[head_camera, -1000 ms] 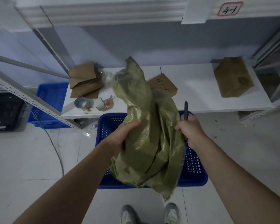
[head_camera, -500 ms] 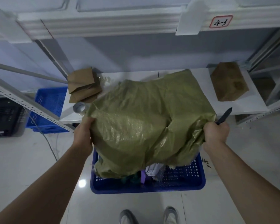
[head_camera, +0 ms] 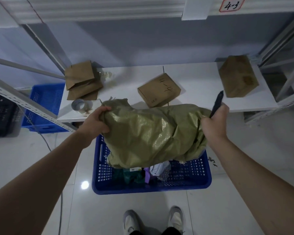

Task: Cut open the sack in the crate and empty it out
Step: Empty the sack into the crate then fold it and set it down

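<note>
Emptying step. The left hand (head_camera: 96, 122) is gripping one end of the sack (head_camera: 153, 134), fingers curled into the fabric; the right hand (head_camera: 214, 121) is gripping the other end while also clasping a dark cutter (head_camera: 216, 104) that is pointing up and away. The sack is hanging stretched between the hands above the crate (head_camera: 151, 186), its lower edge sagging toward the near rim, where parcels (head_camera: 158, 170) are lying on the crate floor. For a clean emptying, the closed end probably needs lifting higher, with the mouth kept inside the crate walls and the cutter's tip kept clear of fabric and wrist. Whether anything is remaining inside cannot be told.
</note>
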`<state>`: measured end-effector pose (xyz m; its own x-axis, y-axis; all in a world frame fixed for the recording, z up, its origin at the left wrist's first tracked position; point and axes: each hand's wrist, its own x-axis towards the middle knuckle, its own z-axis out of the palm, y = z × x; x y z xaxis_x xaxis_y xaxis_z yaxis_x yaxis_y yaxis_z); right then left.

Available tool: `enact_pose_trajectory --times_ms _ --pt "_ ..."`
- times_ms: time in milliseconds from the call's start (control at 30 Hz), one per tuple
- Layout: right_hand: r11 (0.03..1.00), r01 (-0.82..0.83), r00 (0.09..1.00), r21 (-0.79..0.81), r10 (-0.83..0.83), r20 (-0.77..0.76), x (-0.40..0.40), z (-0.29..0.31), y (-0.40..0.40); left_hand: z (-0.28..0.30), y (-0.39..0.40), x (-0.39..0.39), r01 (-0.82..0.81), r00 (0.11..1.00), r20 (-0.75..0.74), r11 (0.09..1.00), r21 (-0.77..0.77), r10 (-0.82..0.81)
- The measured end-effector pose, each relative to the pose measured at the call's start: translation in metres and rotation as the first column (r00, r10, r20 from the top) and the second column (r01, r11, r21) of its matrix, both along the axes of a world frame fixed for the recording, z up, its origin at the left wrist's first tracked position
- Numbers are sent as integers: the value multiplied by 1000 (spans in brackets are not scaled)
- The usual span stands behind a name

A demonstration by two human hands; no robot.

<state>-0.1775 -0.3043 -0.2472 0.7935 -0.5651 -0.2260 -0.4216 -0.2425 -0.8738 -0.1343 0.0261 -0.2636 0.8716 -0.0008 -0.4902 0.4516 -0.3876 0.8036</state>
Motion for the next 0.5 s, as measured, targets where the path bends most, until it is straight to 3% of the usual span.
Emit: enact_pose_trajectory --times_ms 33,100,167,300,400,500 --pt "997 -68 998 -35 68 8 -1 1 0 -1 0 0 116 993 -2 979 168 -117" --pt "983 -178 984 -53 178 2 -4 2 0 -6 2 -2 311 945 -57 826 471 -323" --pt "962 -266 963 -63 262 -62 -5 1 1 -14 3 -4 384 914 -128 716 583 -385" --pt "852 -461 867 -248 374 -329 -8 -5 -7 -17 5 -7 295 910 11 665 686 -415" --pt "879 -309 937 -363 216 -275 -9 -6 -18 -17 14 -14 148 930 111 635 758 -349" --pt "869 -270 926 -414 116 -360 -10 -6 -14 -24 19 -22 94 950 70 493 865 -304"
